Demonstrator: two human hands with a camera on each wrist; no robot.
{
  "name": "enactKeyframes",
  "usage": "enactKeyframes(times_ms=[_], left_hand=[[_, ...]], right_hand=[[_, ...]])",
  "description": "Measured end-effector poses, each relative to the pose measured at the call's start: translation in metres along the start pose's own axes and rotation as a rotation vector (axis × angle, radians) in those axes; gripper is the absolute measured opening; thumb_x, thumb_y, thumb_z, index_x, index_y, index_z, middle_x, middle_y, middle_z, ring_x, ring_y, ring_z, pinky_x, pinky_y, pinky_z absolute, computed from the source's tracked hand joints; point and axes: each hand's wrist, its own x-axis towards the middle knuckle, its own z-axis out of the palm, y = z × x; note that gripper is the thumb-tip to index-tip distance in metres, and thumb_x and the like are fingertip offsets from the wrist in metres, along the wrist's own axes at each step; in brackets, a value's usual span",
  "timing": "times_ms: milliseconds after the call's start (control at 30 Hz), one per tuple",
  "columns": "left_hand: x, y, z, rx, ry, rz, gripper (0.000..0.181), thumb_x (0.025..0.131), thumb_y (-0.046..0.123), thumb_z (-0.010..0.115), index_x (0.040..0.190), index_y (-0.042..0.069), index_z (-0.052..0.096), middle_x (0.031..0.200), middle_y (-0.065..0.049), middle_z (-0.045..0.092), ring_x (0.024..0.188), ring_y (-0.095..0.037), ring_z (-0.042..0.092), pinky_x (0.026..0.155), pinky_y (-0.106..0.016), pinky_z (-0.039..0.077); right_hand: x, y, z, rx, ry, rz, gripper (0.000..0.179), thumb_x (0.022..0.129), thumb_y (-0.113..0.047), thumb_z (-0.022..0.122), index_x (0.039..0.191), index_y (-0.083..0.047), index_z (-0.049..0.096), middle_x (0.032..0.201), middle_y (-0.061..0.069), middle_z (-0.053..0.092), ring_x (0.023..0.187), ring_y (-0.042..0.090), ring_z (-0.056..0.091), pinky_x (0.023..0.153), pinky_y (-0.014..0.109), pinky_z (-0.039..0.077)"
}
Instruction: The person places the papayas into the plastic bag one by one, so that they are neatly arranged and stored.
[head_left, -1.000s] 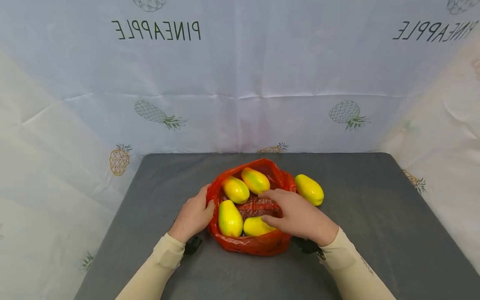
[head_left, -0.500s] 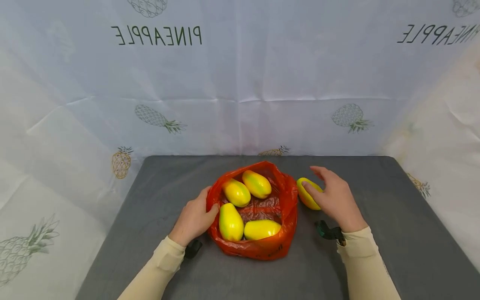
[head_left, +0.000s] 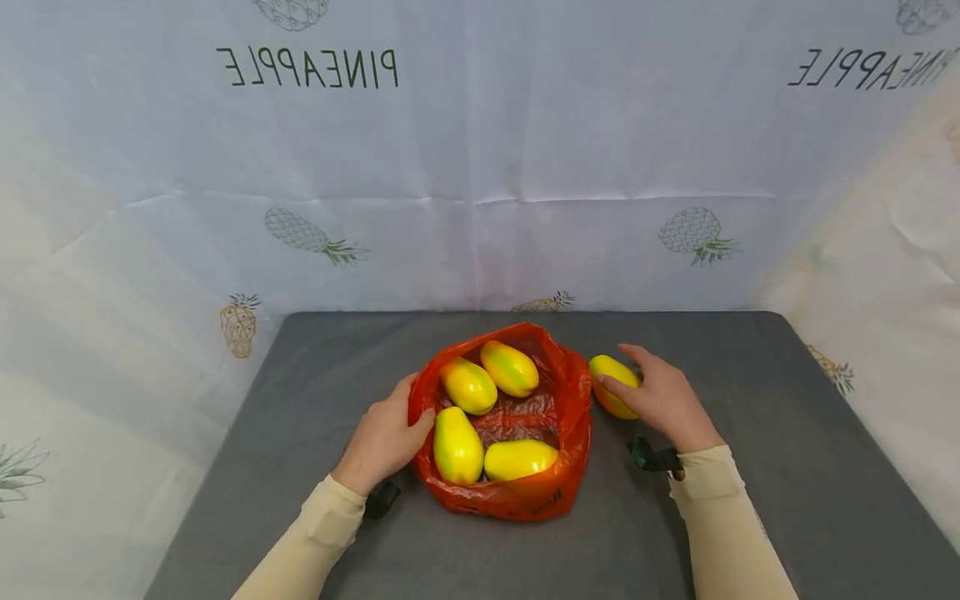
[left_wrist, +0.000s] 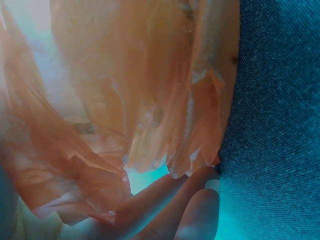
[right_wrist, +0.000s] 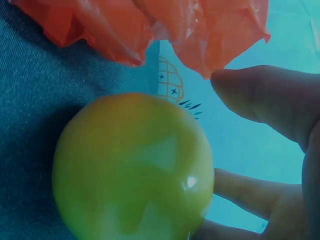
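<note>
In the head view, a red plastic bag [head_left: 551,492] stands with its mouth open, and several yellow papayas [head_left: 459,446] lie inside it. My left hand [head_left: 382,437] grips the bag's left rim, thumb over the edge. Its fingers [left_wrist: 165,212] show under the thin plastic in the left wrist view. One more papaya [head_left: 611,404] lies on the table just right of the bag. My right hand [head_left: 667,400] is around this papaya, thumb over its near side. In the right wrist view the thumb [right_wrist: 265,100] stands apart from the papaya [right_wrist: 132,165], while fingers reach its side.
A dark grey cloth covers the table [head_left: 345,350]. Behind it and at both sides hangs a white curtain [head_left: 480,150] printed with pineapples. Dark wrist cameras sit under both wrists, the right one [head_left: 651,457] close to the tabletop.
My right hand has moved from above the bag's right side to the papaya outside, then settled slightly lower around it. My left hand keeps its place on the rim.
</note>
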Motion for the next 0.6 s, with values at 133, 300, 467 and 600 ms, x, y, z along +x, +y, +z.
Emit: enactKeyframes(times_ms=[133,300,467,600], left_hand=[[-0.007,0.004,0.002,-0.001,0.006,-0.009,0.067,0.105,0.029,0.065,0.163,0.006,0.041,0.144,-0.018,0.070,0.097,-0.024,0.075,0.086,-0.046,0.067],[-0.014,0.007,0.007,-0.001,0.012,-0.021,0.067,0.105,0.030,0.065,0.163,0.007,0.042,0.143,-0.017,0.070,0.098,-0.024,0.075,0.089,-0.047,0.066],[-0.022,0.011,0.010,-0.003,0.021,-0.033,0.066,0.105,0.030,0.065,0.163,0.007,0.042,0.142,-0.017,0.071,0.097,-0.023,0.075,0.087,-0.046,0.066],[-0.028,0.015,0.013,-0.003,0.027,-0.043,0.067,0.105,0.029,0.065,0.163,0.007,0.042,0.141,-0.017,0.071,0.094,-0.022,0.075,0.085,-0.045,0.067]], right_hand=[[-0.003,0.004,0.001,0.005,-0.027,0.000,0.084,0.102,-0.057,0.066,0.163,-0.003,0.043,0.155,0.031,0.056,0.129,0.048,0.061,0.106,0.067,0.052],[-0.006,0.008,0.001,0.009,-0.029,-0.014,0.082,0.101,-0.055,0.068,0.161,-0.004,0.046,0.153,0.030,0.059,0.125,0.046,0.062,0.104,0.064,0.054],[-0.009,0.012,-0.002,-0.001,-0.049,-0.006,0.086,0.100,-0.060,0.067,0.162,-0.005,0.045,0.154,0.031,0.057,0.126,0.048,0.061,0.103,0.065,0.053],[-0.012,0.017,-0.006,-0.006,-0.060,-0.012,0.087,0.100,-0.061,0.067,0.162,-0.005,0.044,0.155,0.032,0.055,0.129,0.050,0.060,0.104,0.067,0.052]])
